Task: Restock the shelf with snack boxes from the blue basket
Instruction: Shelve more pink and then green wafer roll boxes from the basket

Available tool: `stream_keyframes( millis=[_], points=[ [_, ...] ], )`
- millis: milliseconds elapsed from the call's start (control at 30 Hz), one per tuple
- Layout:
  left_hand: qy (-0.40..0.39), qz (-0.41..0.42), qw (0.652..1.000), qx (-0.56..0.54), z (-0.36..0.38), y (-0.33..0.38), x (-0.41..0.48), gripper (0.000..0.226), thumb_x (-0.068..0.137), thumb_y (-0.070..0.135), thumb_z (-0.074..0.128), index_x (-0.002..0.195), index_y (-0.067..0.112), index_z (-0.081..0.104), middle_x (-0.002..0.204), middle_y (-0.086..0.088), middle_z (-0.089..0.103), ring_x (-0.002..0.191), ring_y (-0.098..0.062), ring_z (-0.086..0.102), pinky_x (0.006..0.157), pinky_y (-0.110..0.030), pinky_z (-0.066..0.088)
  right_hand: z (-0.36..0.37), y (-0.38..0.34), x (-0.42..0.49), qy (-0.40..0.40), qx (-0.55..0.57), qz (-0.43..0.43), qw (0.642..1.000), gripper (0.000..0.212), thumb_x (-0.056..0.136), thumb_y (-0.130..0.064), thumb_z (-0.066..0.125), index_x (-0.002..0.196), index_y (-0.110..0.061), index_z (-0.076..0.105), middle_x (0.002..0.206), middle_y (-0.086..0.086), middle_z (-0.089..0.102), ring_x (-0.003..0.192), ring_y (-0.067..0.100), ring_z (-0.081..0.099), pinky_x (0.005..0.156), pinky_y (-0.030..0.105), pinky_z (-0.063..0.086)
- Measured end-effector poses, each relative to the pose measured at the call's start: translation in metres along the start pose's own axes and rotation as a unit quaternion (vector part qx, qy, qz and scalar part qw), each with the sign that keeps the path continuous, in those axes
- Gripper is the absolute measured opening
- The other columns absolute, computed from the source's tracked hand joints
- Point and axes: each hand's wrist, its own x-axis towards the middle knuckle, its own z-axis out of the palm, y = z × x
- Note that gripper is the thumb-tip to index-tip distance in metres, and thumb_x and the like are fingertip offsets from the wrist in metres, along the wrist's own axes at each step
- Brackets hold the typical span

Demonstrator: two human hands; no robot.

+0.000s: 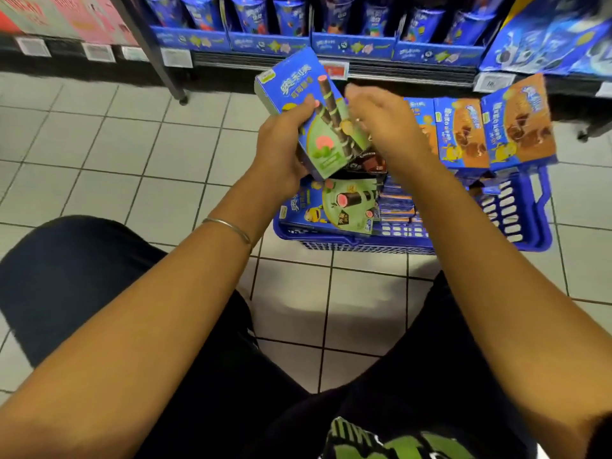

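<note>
- Now my left hand grips the blue-and-green cardboard snack box over the blue plastic basket, long axis tilting toward the metal shelf.
- My right hand is beside it, fingers loose, empty.

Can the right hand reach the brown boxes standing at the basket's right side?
Probably yes. The right hand seems to hold nothing and hovers just beside the brown boxes, which stand on end in the blue basket, with nothing between them. The left hand grips the green box.
</note>
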Motion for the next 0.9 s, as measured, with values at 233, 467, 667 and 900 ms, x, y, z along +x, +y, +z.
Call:
stream_keyframes(
  millis=[233,467,667,900],
  points=[
    [0.097,-0.025,0.995,0.001,-0.020,-0.005,-0.008,0.042,0.099,0.016,0.065,0.137,-0.001,0.062,0.124,-0.022,0.075,0.114,-0.043,0.072,0.092,-0.059,0.062,-0.004,0.064,-0.032,-0.180,-0.191,0.047,0.964,0.056,0.089,-0.022,0.074,0.140,-0.019,0.052,0.135,0.004,0.054,0.125,0.023,0.053,0.104,0.045,0.049],
    [0.103,-0.028,0.994,0.004,-0.024,-0.010,-0.020,0.039,0.100,0.023,0.065,0.135,0.006,0.066,0.117,-0.015,0.079,0.109,-0.035,0.076,0.081,-0.047,0.066,0.000,0.081,-0.043,-0.143,-0.422,-0.076,0.892,0.100,0.065,-0.067,0.082,0.147,-0.026,0.041,0.142,0.004,0.052,0.130,0.031,0.044,0.106,0.048,0.036],
    [0.097,0.015,0.995,-0.008,-0.026,-0.006,-0.021,0.035,0.105,0.029,0.061,0.133,0.008,0.066,0.116,-0.015,0.079,0.105,-0.033,0.078,0.082,-0.048,0.066,-0.010,0.083,-0.044,-0.085,-0.358,-0.052,0.929,0.096,0.063,-0.058,0.088,0.144,-0.026,0.046,0.140,0.002,0.051,0.131,0.027,0.045,0.103,0.048,0.045],
    [0.111,0.028,0.993,0.005,-0.026,-0.009,-0.026,0.039,0.108,0.034,0.056,0.134,0.006,0.065,0.121,-0.017,0.077,0.110,-0.036,0.076,0.091,-0.051,0.064,-0.026,0.080,-0.041,-0.041,-0.279,-0.014,0.959,0.079,0.066,-0.050,0.090,0.132,-0.020,0.059,0.126,0.004,0.063,0.114,0.023,0.060,0.095,0.045,0.054]
  ],
)
